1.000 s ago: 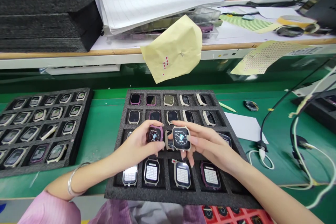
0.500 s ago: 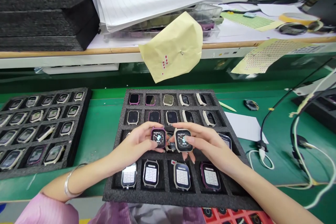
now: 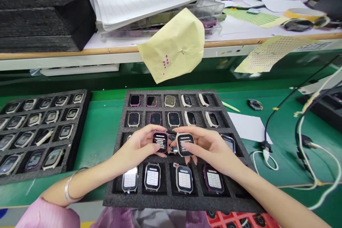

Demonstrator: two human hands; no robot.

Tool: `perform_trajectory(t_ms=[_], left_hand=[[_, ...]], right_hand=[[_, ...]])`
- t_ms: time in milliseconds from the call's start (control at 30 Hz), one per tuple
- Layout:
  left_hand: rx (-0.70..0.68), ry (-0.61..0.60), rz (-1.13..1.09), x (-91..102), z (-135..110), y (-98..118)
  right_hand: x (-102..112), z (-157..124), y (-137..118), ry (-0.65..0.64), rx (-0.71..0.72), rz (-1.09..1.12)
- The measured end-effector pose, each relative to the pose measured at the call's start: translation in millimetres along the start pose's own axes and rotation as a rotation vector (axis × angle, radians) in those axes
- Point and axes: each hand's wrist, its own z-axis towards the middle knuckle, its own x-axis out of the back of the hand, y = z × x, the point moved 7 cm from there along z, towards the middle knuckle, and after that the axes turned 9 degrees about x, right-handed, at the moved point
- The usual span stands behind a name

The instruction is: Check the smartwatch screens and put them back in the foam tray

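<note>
My left hand (image 3: 144,141) is closed round a purple smartwatch case (image 3: 160,140), its thumb resting on the lower screen. A beige smartwatch case (image 3: 186,139) sits in my right hand (image 3: 207,142), with the thumb over its screen. Both screens show a dark menu with white lines of text. The two watches are held side by side above a black foam tray (image 3: 160,201). In the tray's front row lie several watch cases (image 3: 153,177) with lit white list screens. Watches in the back rows have dark screens. Part of the third row is hidden by my hands.
To the left stands a second foam tray (image 3: 77,139) full of watches. A white paper (image 3: 247,127), a green pen (image 3: 230,106) and cables (image 3: 296,139) lie to the right. Above, a shelf (image 3: 120,50) bears papers and black foam blocks (image 3: 40,14). A red tray (image 3: 221,219) is below.
Both held watches have switched from a clock face to a dark text menu. My hands stay in nearly the same place, still holding them. The view has shifted slightly.
</note>
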Motion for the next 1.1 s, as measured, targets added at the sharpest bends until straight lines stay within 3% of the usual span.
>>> perform_trajectory(t_ms=[233, 433, 600, 700, 900, 1000, 1100], left_hand=[[-0.005, 0.014, -0.019, 2.0, -2, 1], [0.017, 0.004, -0.025, 2.3, -5, -1], [0.011, -0.025, -0.022, 0.7, -5, 0], [-0.015, -0.069, -0.009, -0.2, -7, 1], [-0.107, -0.103, 0.12, 3.1, -12, 0], [-0.138, -0.078, 0.194, 5.9, -14, 0], [-0.151, -0.05, 0.15, 8.7, -12, 2]], right_hand=[[-5, -12, -22, -0.107, 0.063, -0.224], [27, -25, -25, -0.167, 0.142, -0.817], [42, -26, -20, -0.261, 0.182, -1.053], [31, -18, -28, -0.272, 0.26, -1.109], [-19, 16, -23, -0.327, 0.383, -1.308], [-29, 21, -17, -0.294, 0.383, -1.413], [-30, 16, -16, -0.287, 0.382, -1.33]])
